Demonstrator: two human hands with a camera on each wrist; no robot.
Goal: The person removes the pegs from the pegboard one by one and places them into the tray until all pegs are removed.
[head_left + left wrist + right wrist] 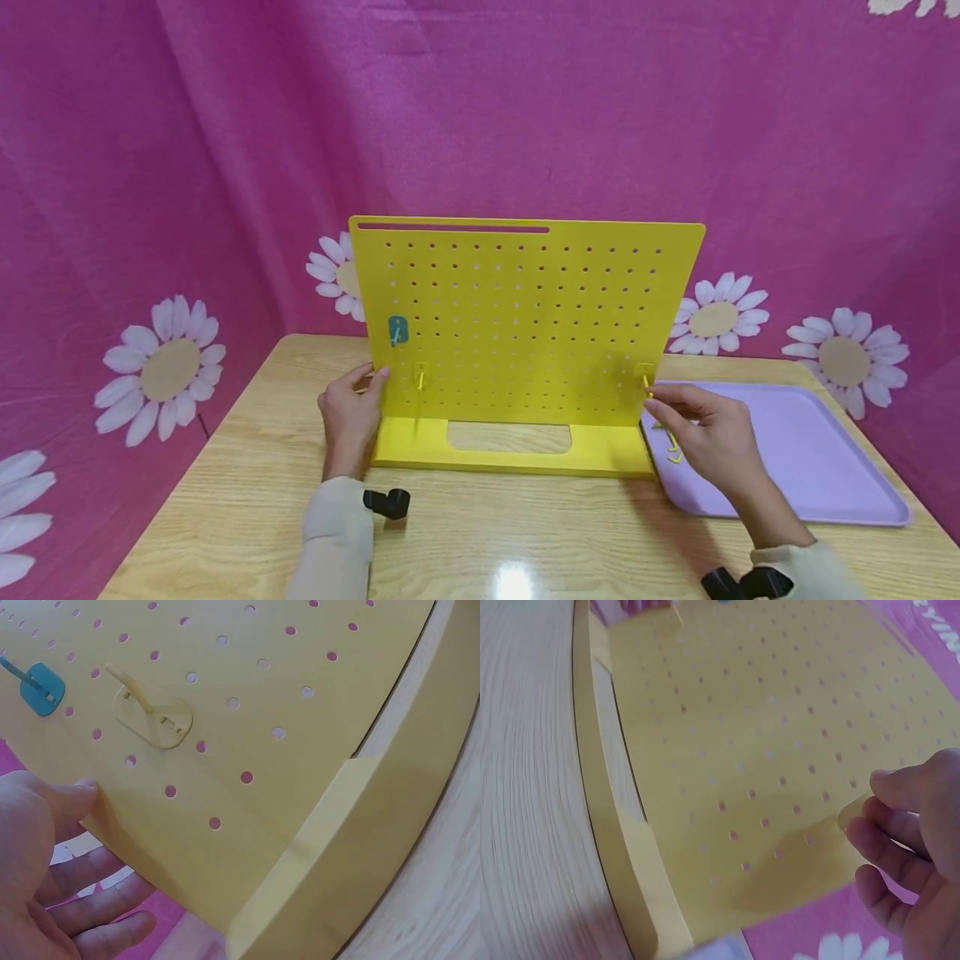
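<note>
A yellow pegboard (525,333) stands upright on its yellow base (405,446) on the wooden table. My left hand (372,382) grips the board's lower left edge; in the left wrist view the thumb (71,796) lies on the front and the fingers (97,900) reach behind. A teal hook (397,331) and a yellow hook (420,375) hang near that hand, and both the teal hook (41,688) and the yellow hook (150,712) appear in the left wrist view. My right hand (658,406) pinches another yellow hook (647,375) at the board's lower right corner, where the hook's plate (853,812) sits against the board between its fingertips.
A lilac tray (825,467) lies on the table right of the board, with a loose yellow hook (675,454) near its left edge. A pink daisy-print cloth (150,208) hangs behind and to the sides. The wooden table (525,533) runs in front of the board.
</note>
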